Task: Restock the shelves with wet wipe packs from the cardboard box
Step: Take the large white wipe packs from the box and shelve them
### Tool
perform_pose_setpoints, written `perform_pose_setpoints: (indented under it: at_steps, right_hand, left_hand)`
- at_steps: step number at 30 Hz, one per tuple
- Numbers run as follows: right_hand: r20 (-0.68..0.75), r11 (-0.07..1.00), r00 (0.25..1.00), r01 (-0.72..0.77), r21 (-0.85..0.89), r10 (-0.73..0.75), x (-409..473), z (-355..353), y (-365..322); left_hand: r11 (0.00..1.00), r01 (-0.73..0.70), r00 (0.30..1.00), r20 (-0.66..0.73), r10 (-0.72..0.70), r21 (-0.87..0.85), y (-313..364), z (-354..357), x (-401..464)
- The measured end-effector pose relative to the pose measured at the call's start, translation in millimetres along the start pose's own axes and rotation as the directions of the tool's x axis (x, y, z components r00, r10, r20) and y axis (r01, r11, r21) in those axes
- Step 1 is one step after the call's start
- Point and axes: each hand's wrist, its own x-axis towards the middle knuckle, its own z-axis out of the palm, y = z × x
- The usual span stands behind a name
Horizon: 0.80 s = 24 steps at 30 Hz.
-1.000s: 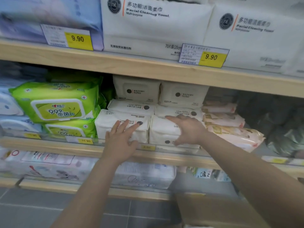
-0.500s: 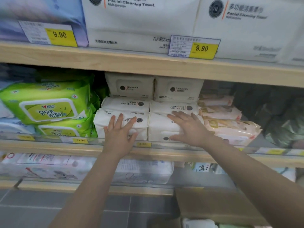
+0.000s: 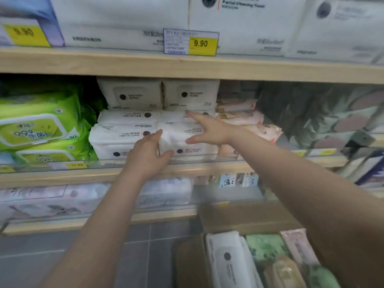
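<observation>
You have just one camera, and it sits on your head. It looks forward and a bit down, straight at the shelves, and it is close to them. The middle shelf (image 3: 187, 171) fills the center of the picture. The top shelf (image 3: 187, 67) runs across near the top edge. Your left hand (image 3: 145, 156) and right hand (image 3: 209, 129) reach in from below. The cardboard box (image 3: 191, 265) shows at the bottom right, near your feet. The picture is wide and blurry at the sides.

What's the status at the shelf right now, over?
Left hand and right hand both open, pressing the front white wipe pack on the middle shelf. Cardboard box below still holds packs. Nothing in the way.
</observation>
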Motion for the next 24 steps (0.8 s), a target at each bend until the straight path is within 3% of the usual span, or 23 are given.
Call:
perform_pose_setpoints:
  at_steps: [3,10,14,18,24]
  right_hand:
    - [-0.107,0.995,0.994,-0.019,0.100,0.029,-60,-10,6]
    - [0.005,0.908,0.954,-0.287,0.305,0.300,-223,52,63]
    - [0.062,0.812,0.890,-0.439,0.384,0.452,-284,116,92]
    - [0.102,0.672,0.815,-0.535,0.512,0.571,-315,184,113]
    - [0.274,0.583,0.785,-0.603,0.545,0.555,-300,237,114]
  left_hand:
    - [0.995,-0.070,0.997,0.034,0.072,-0.076,37,18,-33]
    - [0.962,-0.100,0.966,0.207,0.154,-0.252,65,117,-127]
    - [0.977,-0.047,0.928,0.352,0.119,-0.206,27,169,-174]
    - [0.995,-0.065,0.911,0.403,0.091,-0.077,-6,195,-197]
    - [0.997,-0.001,0.833,0.551,0.044,-0.079,-19,213,-210]
